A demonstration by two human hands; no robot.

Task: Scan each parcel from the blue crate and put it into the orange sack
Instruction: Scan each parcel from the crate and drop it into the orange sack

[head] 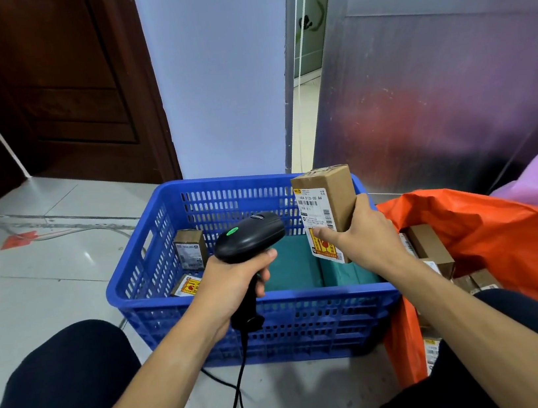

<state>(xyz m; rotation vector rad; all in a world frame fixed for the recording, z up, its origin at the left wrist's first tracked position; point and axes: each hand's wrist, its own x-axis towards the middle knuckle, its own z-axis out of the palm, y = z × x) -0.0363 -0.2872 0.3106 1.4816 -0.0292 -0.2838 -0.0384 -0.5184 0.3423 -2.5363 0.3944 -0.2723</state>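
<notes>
My left hand is wrapped tight around the grip of the black barcode scanner, its green light lit, its head turned toward 3 o'clock. My right hand holds a small cardboard parcel upright above the blue crate, thumb pressed on the label's lower part, fingers closed round the far side.

The first risk is my own thumb: it lies just beside the printed codes, and if it slides up it could cover a barcode and spoil the read. The scanner also sits very near the label, maybe too close or too oblique to catch it (I cannot see any beam on the paper).

The parcel carries a fragile sticker, so a loose grip on the way to the orange sack at 3 o'clock could let it drop onto the boxes already inside. The scanner's cable trails toward 6 o'clock between my knees and could snag. Two more parcels wait in the crate's 9 o'clock corner: one upright, one flat.
</notes>
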